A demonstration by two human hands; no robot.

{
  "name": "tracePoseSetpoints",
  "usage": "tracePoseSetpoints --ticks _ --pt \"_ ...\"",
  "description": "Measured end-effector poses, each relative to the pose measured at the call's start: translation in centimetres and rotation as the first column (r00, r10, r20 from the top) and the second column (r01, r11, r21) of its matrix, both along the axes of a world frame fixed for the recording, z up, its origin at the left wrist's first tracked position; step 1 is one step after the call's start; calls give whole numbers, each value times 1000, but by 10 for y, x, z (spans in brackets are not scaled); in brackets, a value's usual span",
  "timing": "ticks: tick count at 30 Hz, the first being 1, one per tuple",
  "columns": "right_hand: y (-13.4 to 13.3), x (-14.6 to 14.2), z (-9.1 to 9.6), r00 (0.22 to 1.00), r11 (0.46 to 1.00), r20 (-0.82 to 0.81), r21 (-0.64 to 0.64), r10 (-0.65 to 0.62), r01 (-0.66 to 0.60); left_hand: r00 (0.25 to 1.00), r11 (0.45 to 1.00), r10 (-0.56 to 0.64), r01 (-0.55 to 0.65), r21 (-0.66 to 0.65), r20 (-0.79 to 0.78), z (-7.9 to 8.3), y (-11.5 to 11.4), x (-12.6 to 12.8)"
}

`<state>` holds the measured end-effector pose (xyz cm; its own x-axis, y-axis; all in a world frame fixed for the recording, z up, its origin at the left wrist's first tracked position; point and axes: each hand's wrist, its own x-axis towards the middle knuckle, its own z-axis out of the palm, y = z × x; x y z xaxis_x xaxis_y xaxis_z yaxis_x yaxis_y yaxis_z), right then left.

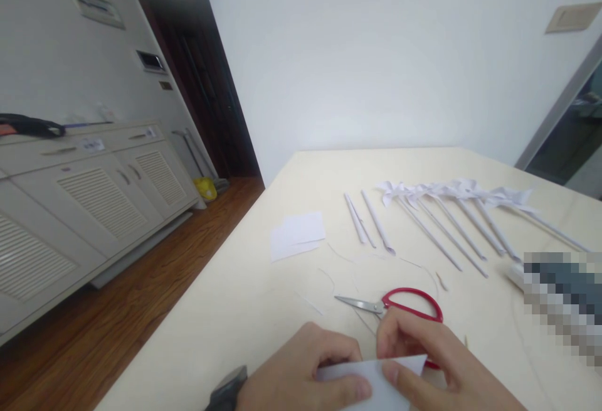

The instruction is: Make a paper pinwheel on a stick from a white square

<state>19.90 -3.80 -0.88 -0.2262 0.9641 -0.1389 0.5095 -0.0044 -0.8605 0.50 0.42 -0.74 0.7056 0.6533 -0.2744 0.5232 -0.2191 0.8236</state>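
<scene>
A sheet of white paper (pixel 383 392) is held at the table's near edge, its lower part cut off by the frame. My left hand (pixel 310 370) grips its left side, thumb on top and fingers curled beneath. At the upper right corner, my right hand (pixel 427 354) pinches the paper between thumb and bent fingers. Red-handled scissors (pixel 367 304) lie just beyond, partly covered by my right hand, blades pointing left. Thin strands or paper slivers (pixel 310 303) lie around the scissors. A dark watch (pixel 228 389) sits on my left wrist.
White paper sheets (pixel 298 235) lie left of centre on the cream table (pixel 226 298). Rolled paper tubes (pixel 377 223) lie beyond the scissors. Several paper flowers on stems (pixel 451 192) lie farther right. A blurred-out object (pixel 564 301) is at the right edge. Cabinets (pixel 94 197) stand left.
</scene>
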Motion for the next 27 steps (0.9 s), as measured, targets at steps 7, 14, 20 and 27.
tracePoseSetpoints --ticks 7,14,20,27 --pt "5 -2 -5 994 990 90 117 70 -80 994 977 -37 57 205 -99 -2 -8 4" --pt "0 -3 -2 990 965 118 238 80 -106 989 928 -75 115 353 -126 0 -10 9" --pt "-3 -2 2 989 975 130 200 74 -99 986 904 -111 152 399 -124 -1 -13 8" --pt "5 14 5 991 985 112 146 71 -87 989 906 -52 106 409 -142 4 -8 3"
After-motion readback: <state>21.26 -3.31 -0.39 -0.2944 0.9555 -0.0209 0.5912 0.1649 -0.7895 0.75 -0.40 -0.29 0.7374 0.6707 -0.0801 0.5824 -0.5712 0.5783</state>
